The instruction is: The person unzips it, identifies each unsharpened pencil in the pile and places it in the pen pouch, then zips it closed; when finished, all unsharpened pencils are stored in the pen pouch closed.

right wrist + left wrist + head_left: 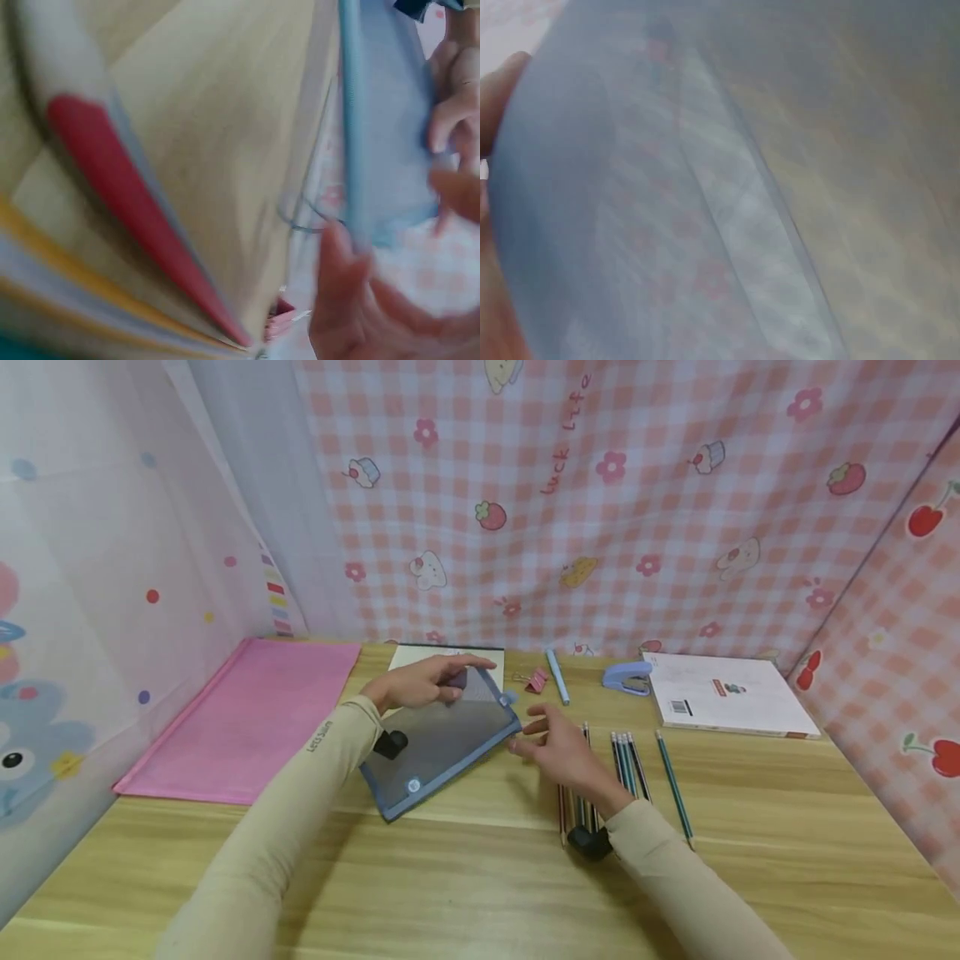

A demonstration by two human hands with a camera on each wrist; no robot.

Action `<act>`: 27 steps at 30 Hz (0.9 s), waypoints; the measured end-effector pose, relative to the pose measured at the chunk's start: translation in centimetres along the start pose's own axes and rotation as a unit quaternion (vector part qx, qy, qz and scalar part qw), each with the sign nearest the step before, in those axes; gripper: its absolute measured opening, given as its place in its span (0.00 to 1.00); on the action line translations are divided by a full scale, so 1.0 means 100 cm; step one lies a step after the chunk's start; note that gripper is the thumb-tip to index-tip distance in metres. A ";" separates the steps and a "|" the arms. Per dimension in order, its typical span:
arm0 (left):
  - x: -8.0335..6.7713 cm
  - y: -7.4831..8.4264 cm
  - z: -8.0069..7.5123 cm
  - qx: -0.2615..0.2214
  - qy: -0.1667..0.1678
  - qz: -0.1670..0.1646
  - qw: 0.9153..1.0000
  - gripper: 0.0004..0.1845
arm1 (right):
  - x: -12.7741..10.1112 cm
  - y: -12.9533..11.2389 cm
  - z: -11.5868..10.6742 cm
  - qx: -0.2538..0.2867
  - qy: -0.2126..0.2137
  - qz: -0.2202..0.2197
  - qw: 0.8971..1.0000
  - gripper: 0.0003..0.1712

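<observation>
Pink folder: lies flat at the far left of the wooden table, its long side close to the left curtain wall; no spare room beyond it on that side.

Left hand: curled over the far upper edge of the mesh pouch, fingers on top and pinching the rim, apparently to keep that edge lifted and the pouch steady. In the left wrist view the mesh fills the frame, blurred.

Mesh pouch: grey-blue, snap button at the near corner, set at a slant between the two hands, partly over a pale sheet behind it. Its near edge rests on the table; bare wood lies in front of it toward the person.

Right hand: fingers loosely spread and holding nothing, their tips just beside the pouch's right corner, above a row of pencils.

Further pencils: side by side just right of the hand, one teal pencil lying apart.

Back row: pink binder clip, light blue pen, blue stapler, white book near the right curtain.

Open room: the broad near strip of table.
</observation>
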State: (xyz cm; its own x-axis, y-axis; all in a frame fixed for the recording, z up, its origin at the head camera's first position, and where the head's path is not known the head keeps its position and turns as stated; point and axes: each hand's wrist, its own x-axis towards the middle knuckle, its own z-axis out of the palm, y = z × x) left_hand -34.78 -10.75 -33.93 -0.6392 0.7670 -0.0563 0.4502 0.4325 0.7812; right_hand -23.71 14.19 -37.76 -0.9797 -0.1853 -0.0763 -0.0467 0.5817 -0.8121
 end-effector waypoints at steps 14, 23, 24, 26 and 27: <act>-0.017 -0.008 0.000 -0.189 0.078 0.056 0.977 0.34 | 0.016 -0.005 0.000 0.291 0.062 0.013 0.955 0.18; -0.020 -0.006 0.003 -0.113 0.090 0.009 0.990 0.33 | 0.014 -0.015 -0.006 0.255 0.118 -0.077 0.957 0.13; -0.019 -0.005 0.003 -0.110 0.088 0.009 0.990 0.32 | 0.013 -0.015 -0.007 0.243 0.126 -0.091 0.957 0.13; -0.021 -0.004 0.004 -0.109 0.088 0.009 0.990 0.30 | 0.013 -0.017 -0.006 0.220 0.142 -0.117 0.958 0.11; -0.022 -0.005 0.004 -0.106 0.089 0.011 0.990 0.28 | 0.013 -0.018 -0.005 0.215 0.147 -0.127 0.957 0.10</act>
State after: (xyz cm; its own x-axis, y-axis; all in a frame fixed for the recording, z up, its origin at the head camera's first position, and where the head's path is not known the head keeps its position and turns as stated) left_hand -33.36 -12.47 -34.40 -0.7390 0.6711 0.0584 0.3361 0.2922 0.8953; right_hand -25.01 13.28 -36.13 -0.9627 -0.0109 0.2703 -0.2687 0.1561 -0.9505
